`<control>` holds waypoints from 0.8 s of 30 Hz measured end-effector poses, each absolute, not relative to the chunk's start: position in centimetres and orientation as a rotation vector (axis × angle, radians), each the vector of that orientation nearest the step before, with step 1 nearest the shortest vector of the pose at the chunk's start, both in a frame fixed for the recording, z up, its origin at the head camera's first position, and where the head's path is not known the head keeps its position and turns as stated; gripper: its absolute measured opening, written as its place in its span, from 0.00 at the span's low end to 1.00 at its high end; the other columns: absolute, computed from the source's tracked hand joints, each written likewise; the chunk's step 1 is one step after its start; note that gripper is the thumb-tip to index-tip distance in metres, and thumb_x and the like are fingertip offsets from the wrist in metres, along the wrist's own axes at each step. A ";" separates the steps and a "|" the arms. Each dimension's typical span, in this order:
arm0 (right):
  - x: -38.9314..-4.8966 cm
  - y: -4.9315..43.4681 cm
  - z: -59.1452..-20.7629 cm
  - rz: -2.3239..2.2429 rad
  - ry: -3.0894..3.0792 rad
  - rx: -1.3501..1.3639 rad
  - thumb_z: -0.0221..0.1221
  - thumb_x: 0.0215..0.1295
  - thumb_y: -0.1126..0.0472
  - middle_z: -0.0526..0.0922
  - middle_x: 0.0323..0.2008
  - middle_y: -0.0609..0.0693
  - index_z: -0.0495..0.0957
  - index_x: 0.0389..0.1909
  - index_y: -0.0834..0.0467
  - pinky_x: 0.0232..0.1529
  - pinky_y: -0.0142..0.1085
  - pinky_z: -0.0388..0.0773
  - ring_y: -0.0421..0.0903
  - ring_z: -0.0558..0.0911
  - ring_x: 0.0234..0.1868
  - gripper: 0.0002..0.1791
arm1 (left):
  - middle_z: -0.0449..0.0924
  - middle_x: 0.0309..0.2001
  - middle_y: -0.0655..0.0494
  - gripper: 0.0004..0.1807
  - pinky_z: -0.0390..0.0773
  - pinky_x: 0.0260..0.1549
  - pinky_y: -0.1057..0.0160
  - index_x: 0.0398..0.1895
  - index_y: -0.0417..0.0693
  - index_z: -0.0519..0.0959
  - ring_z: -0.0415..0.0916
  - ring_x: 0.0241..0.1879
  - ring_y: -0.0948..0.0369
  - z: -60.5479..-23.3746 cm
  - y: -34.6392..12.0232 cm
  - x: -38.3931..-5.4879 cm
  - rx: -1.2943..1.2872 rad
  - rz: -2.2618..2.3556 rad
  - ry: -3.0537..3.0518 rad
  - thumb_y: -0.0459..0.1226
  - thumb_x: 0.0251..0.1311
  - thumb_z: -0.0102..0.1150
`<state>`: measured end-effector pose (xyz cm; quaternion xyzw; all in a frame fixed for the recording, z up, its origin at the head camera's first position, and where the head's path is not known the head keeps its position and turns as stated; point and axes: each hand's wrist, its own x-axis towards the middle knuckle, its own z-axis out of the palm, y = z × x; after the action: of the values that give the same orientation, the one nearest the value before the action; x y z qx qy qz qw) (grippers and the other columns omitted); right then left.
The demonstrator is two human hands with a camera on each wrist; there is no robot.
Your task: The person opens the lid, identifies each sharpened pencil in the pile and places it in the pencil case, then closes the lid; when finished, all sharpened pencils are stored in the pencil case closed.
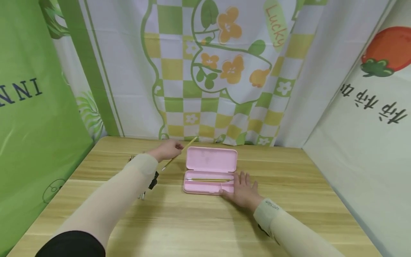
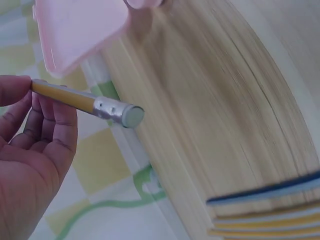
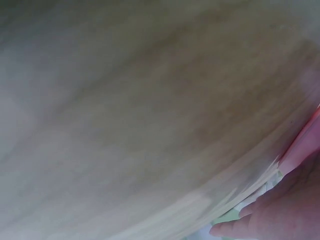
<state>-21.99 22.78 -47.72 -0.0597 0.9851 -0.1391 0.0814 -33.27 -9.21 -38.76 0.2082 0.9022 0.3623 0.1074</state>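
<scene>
My left hand [image 1: 168, 149] pinches a yellow pencil [image 1: 189, 143] between thumb and fingers, holding it aslant above the table, left of the pink pencil case [image 1: 185, 182]. Its metal band and pale green eraser [image 2: 133, 117] point away from the fingers in the left wrist view. The case lies with its lid [image 1: 212, 159] raised at the back, and a few yellow pencils [image 1: 208, 180] rest lengthwise inside. With fingers spread, my right hand [image 1: 245, 192] rests against the right end of the case, the thumb at its front edge. The right wrist view catches only part of that hand [image 3: 285, 215].
Beside the left forearm, partly hidden by it, several pencils lie on the wooden table [image 1: 192, 228]; the left wrist view shows a dark blue pencil [image 2: 265, 191] and yellow pencils [image 2: 265, 225] side by side. A patterned curtain [image 1: 221, 117] hangs along the table's back edge.
</scene>
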 end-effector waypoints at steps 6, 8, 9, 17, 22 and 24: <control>-22.3 23.0 -48.3 -0.408 2.944 -0.173 0.46 0.64 0.19 0.38 0.79 0.74 0.40 0.81 0.67 0.71 0.72 0.28 0.70 0.37 0.79 0.66 | 0.81 0.57 0.36 0.19 0.79 0.56 0.52 0.58 0.27 0.78 0.77 0.55 0.47 -39.1 -6.4 -33.1 0.743 0.984 2.652 0.27 0.66 0.51; -22.3 23.0 -48.4 -0.405 2.944 -0.178 0.46 0.64 0.19 0.39 0.79 0.73 0.40 0.81 0.67 0.70 0.73 0.28 0.70 0.38 0.79 0.65 | 0.81 0.56 0.37 0.19 0.79 0.55 0.54 0.58 0.28 0.79 0.77 0.53 0.50 -39.4 -5.5 -32.9 0.789 0.934 2.640 0.26 0.67 0.51; -22.3 22.9 -48.3 -0.400 2.945 -0.180 0.46 0.65 0.19 0.39 0.79 0.73 0.40 0.81 0.67 0.70 0.73 0.29 0.70 0.38 0.79 0.65 | 0.81 0.55 0.38 0.18 0.79 0.54 0.55 0.58 0.29 0.79 0.77 0.51 0.52 -39.5 -5.0 -32.8 0.813 0.908 2.630 0.26 0.67 0.50; -22.0 22.6 -47.6 -0.397 2.946 -0.180 0.48 0.67 0.22 0.43 0.78 0.75 0.44 0.80 0.68 0.69 0.75 0.32 0.71 0.41 0.79 0.62 | 0.85 0.45 0.45 0.13 0.82 0.49 0.59 0.48 0.34 0.85 0.81 0.46 0.53 -40.5 -1.1 -32.0 1.001 0.710 2.636 0.23 0.62 0.55; -22.0 22.7 -47.6 -0.389 2.952 -0.181 0.46 0.65 0.20 0.45 0.78 0.75 0.45 0.80 0.68 0.69 0.75 0.33 0.71 0.43 0.79 0.63 | 0.86 0.46 0.47 0.14 0.80 0.54 0.57 0.47 0.37 0.86 0.81 0.50 0.53 -42.1 0.7 -32.1 1.053 0.625 2.625 0.23 0.63 0.55; -22.0 22.7 -47.7 -0.399 2.954 -0.185 0.46 0.64 0.19 0.46 0.77 0.75 0.47 0.79 0.69 0.69 0.76 0.33 0.72 0.44 0.78 0.64 | 0.86 0.45 0.49 0.13 0.80 0.55 0.57 0.46 0.39 0.87 0.82 0.50 0.53 -42.8 1.2 -32.2 1.089 0.563 2.641 0.24 0.64 0.56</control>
<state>-22.02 22.66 -47.66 -0.0617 0.9861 -0.1333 0.0774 -32.21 1.19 -42.84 0.3714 0.9011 0.1921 0.1148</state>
